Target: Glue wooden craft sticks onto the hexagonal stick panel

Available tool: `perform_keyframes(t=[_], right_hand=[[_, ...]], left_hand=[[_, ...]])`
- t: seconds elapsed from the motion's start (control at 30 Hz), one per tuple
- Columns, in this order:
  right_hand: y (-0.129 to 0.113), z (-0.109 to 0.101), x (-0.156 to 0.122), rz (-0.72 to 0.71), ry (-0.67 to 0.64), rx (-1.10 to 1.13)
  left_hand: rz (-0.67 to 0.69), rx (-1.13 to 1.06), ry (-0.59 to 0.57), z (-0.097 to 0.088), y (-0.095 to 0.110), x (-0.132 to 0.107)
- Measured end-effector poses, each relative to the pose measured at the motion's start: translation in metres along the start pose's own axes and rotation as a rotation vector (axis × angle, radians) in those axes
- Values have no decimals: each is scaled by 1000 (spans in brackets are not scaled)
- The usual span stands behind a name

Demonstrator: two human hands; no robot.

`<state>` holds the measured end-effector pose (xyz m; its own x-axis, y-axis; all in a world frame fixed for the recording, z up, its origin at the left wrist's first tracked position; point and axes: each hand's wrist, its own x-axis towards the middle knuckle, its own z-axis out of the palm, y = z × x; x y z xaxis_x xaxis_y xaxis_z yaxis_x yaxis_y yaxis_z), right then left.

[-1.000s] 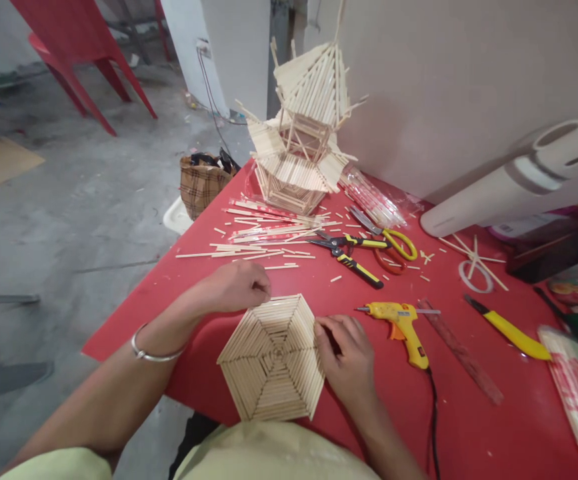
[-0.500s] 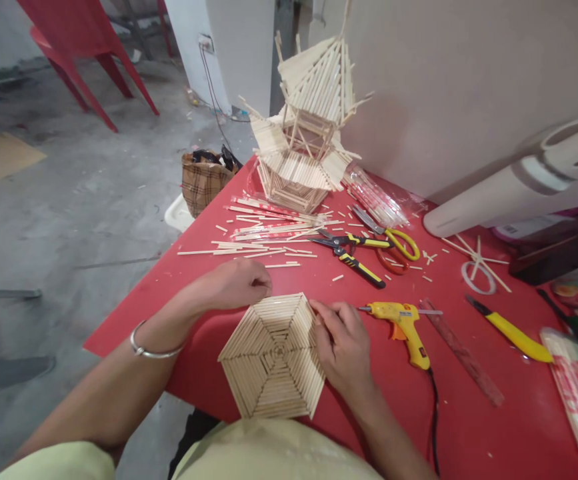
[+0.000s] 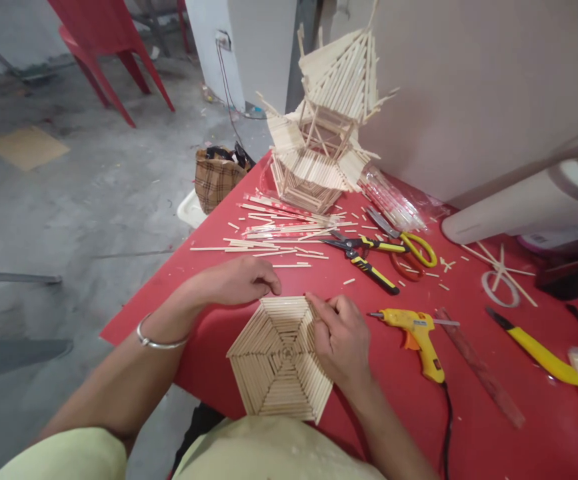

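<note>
A flat hexagonal panel (image 3: 276, 363) of glued wooden sticks lies on the red table (image 3: 469, 427) near its front edge. My left hand (image 3: 239, 280) is curled with its fingertips pinching the panel's far left corner. My right hand (image 3: 341, 337) is closed too, gripping the panel's far right edge, thumb and fingers pressed on the outer sticks. A yellow glue gun (image 3: 419, 333) lies just right of my right hand, its black cord running toward me.
A tall stick-built tower model (image 3: 326, 133) stands at the table's far edge against the wall. Loose sticks (image 3: 269, 233), pliers (image 3: 363, 257), scissors (image 3: 409, 243), a yellow knife (image 3: 536, 347) and a tape ring (image 3: 499, 290) lie about. A checked bag (image 3: 216, 177) and a red chair (image 3: 109, 47) stand on the floor.
My right hand slid up from the panel's right side to its far right edge. The camera view shifted slightly; my left hand stayed at the far corner.
</note>
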<state>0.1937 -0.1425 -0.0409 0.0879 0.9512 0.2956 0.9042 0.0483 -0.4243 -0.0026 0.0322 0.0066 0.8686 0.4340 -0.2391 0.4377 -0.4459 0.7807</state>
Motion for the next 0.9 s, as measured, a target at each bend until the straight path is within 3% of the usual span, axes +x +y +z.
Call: perform_keyframes(t=[0.9], right_hand=[[-2,0,0,11,4,2]], left_hand=[[71,-35,-51,-6,-7,-2]])
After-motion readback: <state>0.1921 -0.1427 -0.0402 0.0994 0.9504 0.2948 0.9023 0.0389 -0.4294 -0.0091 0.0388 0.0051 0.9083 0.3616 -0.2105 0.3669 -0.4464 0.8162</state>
